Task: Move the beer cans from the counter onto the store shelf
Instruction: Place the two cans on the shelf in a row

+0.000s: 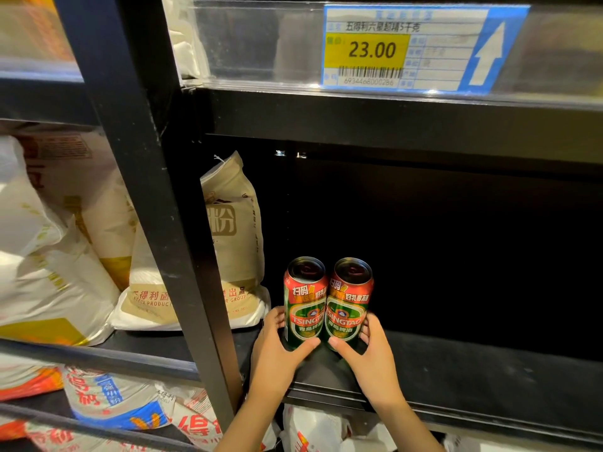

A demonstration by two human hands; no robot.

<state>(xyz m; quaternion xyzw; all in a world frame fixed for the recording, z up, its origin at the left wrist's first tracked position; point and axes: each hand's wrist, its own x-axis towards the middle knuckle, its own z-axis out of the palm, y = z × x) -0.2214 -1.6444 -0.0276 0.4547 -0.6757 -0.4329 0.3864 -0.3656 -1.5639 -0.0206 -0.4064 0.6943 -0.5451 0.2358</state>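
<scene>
Two cans upright on the black shelf [456, 363], near its front edge, sides touching: left can [305, 303] and right can [349, 305]. Green bodies, red tops, "TSINGTAO" across the labels, pull-tab lids facing up. Left hand [277, 350] curled round the left can, thumb [308, 345] laid across the lower front, fingers wrapped behind on the outer side. Right hand [372, 350] curled round the right can the same way, thumb low on the front, fingers round the outer side. Both forearms reaching up from the bottom edge, wrists above the shelf lip. Thumb tips close together, not touching, below the seam between the cans.

Just left of the cans, a beige flour bag [228, 243] standing upright, partly behind a black post [156, 203]. Beyond the post, more pale bags [49, 256] heaped on the neighbouring shelf. Rest of the cans' shelf dark, back wall lost in shadow. Above, a clear plastic rail holding a price tag [421, 47]: blue and yellow, "23.00", a barcode, a white arrow pointing up. Below, red, white and blue bags [107, 402] lying on a lower level.
</scene>
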